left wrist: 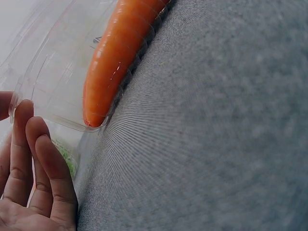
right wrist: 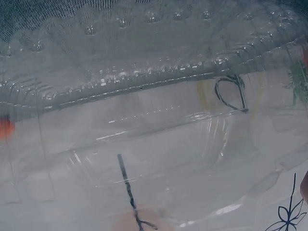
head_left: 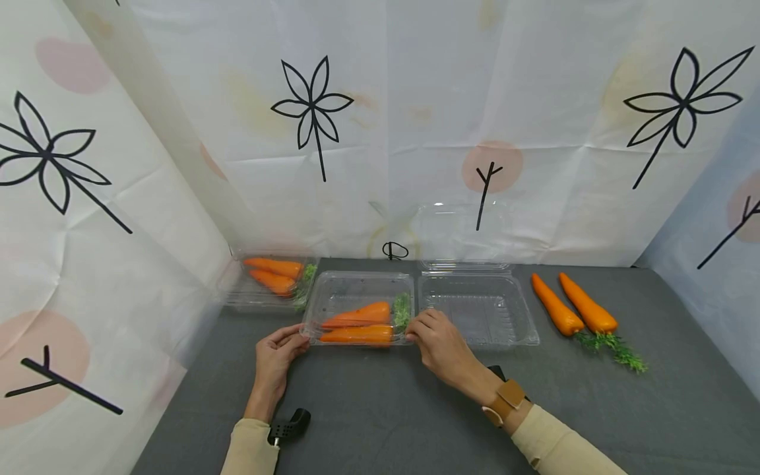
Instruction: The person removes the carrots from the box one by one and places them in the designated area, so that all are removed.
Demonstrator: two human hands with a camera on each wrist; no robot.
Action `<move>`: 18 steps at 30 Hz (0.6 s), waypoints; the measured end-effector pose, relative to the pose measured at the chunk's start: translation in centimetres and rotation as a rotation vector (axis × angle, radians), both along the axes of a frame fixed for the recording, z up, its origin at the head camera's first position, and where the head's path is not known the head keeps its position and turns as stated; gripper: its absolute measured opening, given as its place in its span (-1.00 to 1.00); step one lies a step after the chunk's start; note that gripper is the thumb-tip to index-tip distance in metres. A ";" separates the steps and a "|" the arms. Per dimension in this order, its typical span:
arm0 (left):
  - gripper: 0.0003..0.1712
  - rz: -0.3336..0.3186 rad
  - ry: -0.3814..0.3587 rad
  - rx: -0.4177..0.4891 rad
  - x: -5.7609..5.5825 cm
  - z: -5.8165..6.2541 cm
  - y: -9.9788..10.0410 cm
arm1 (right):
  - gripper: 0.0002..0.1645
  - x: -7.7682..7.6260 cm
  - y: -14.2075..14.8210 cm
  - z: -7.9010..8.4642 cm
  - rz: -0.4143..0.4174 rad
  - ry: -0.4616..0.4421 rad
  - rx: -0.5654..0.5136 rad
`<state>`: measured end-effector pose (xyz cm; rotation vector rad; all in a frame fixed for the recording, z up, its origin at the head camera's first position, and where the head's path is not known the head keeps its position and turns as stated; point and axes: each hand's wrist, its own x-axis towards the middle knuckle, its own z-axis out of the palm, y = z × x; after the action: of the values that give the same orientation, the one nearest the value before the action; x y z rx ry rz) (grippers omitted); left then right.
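Note:
In the head view, a clear plastic container (head_left: 362, 274) with its lid down holds two orange carrots (head_left: 358, 334) with green tops at the right. My left hand (head_left: 278, 359) pinches its front left corner. The left wrist view shows the thumb and index finger (left wrist: 21, 144) on the rim, beside a carrot (left wrist: 113, 62) seen through the plastic. At the front right corner, my right hand (head_left: 442, 346) grips the edge with curled fingers; some fingertips are hidden. The right wrist view catches only a bit of a finger (right wrist: 305, 187) at its edge.
Right of it stands an open clear container (head_left: 522, 323), lid raised against the patterned cloth backdrop (head_left: 386, 132). Two loose carrots (head_left: 584, 307) lie farther right on the grey tabletop (head_left: 380, 409). Another container (head_left: 231, 297) with two carrots sits at the back left.

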<state>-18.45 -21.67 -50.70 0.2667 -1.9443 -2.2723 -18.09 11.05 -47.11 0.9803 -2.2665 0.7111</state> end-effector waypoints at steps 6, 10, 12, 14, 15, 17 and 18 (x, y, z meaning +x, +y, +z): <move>-0.64 -0.002 -0.012 0.002 0.1 0.2 0.0 | -0.86 -0.3 0.3 0.5 0.048 -0.029 -0.098; -0.63 0.003 -0.019 0.007 0.1 0.2 0.0 | -0.85 -0.7 0.4 1.9 0.059 -0.050 -0.167; -0.62 0.002 -0.019 0.005 0.1 0.2 0.0 | -0.86 -1.1 0.4 2.9 0.056 -0.058 -0.203; -0.61 -0.002 -0.019 0.004 0.1 0.2 0.0 | -0.89 -1.6 0.4 4.0 0.051 -0.074 -0.242; -0.61 -0.004 -0.019 0.005 0.1 0.2 0.0 | -0.90 -2.0 0.4 4.6 0.046 -0.084 -0.257; -0.60 -0.006 -0.019 0.003 0.1 0.2 0.0 | -0.92 -2.7 0.4 5.8 0.030 -0.128 -0.282; -0.61 -0.007 -0.018 0.002 0.1 0.2 0.0 | -0.93 -3.1 0.4 6.4 0.021 -0.161 -0.296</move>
<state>-18.38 -21.71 -50.47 0.2830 -1.9543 -2.2845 -21.19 11.47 -40.72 0.8309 -2.2028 1.1332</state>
